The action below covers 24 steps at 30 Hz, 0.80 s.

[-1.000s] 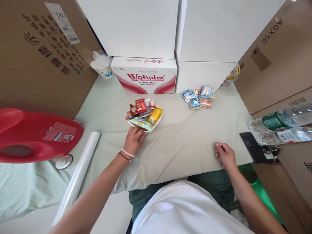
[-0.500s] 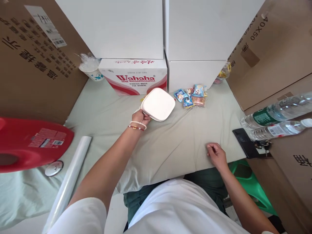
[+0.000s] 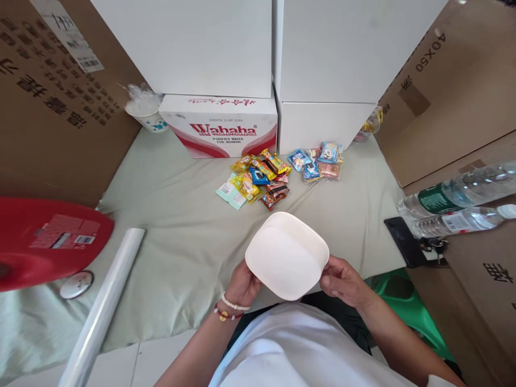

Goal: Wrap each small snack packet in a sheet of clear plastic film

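Close in front of me, past the table's near edge, a white rounded-square plastic container (image 3: 284, 258) is tilted between my two hands. My left hand (image 3: 243, 285), with two beaded bracelets at the wrist, is closed on its left side, fingers partly hidden beneath. At the right corner, my right hand (image 3: 342, 280) pinches the container's edge between thumb and fingers. Beyond it on the table lies a pile of wrapped snacks (image 3: 258, 180) in yellow, blue and brown packets, with a pale green packet (image 3: 231, 193) at its left. A smaller group of blue and pink snack packets (image 3: 314, 162) lies to the right.
A Wahaha water carton (image 3: 226, 126) and white boxes (image 3: 322, 126) line the back. Leftward are a paper cup (image 3: 148, 115), a red jug (image 3: 56, 236) and a plastic-film roll (image 3: 102, 306). Rightward are water bottles (image 3: 463, 188), a phone (image 3: 403, 242) and keys (image 3: 435, 244).
My left hand has brought the container back toward me, uncovering the yellow and brown snack pile. My right hand has moved in from the table edge and taken hold of the container's right corner.
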{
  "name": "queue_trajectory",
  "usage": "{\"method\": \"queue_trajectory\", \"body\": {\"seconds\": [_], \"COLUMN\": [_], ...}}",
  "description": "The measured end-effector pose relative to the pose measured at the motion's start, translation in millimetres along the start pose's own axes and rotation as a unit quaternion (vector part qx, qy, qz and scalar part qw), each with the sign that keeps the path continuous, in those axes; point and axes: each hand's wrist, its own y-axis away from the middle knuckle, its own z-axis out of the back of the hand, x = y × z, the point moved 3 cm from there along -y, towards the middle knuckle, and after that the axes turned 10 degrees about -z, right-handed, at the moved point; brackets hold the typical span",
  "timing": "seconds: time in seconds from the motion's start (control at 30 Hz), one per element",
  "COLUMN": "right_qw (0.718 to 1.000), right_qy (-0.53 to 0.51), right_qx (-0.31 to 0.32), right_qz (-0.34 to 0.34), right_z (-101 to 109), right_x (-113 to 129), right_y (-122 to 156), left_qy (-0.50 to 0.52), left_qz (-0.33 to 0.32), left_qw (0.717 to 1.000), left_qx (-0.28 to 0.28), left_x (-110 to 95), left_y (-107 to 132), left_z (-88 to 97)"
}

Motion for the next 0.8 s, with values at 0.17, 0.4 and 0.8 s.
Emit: {"method": "queue_trajectory", "body": {"seconds": [0.17, 0.4, 0.8], "right_qw": [0.956, 0.593, 0.631], "right_qy": [0.205, 0.599, 0.680], "right_qx": [-0.200, -0.520, -0.326], "right_qz": [0.066, 0.140, 0.184], "right_z": [21.0, 135.0, 41.5], "right_x": [42.3, 73.7, 29.5], "right_y": [20.8, 40.4, -65.4], "left_qy": [-0.081, -0.137, -0.352], "left_qz": [-0.046, -0.176, -0.351], "left_qw": [0.996, 0.958, 0.784], "left_qx": [-0.010, -0.181, -0.371], "left_x": [-53.8, -137.2, -280.9], "left_y": [9.3, 11.2, -167.6], "left_z": [12.8, 92.5, 149.5]}}
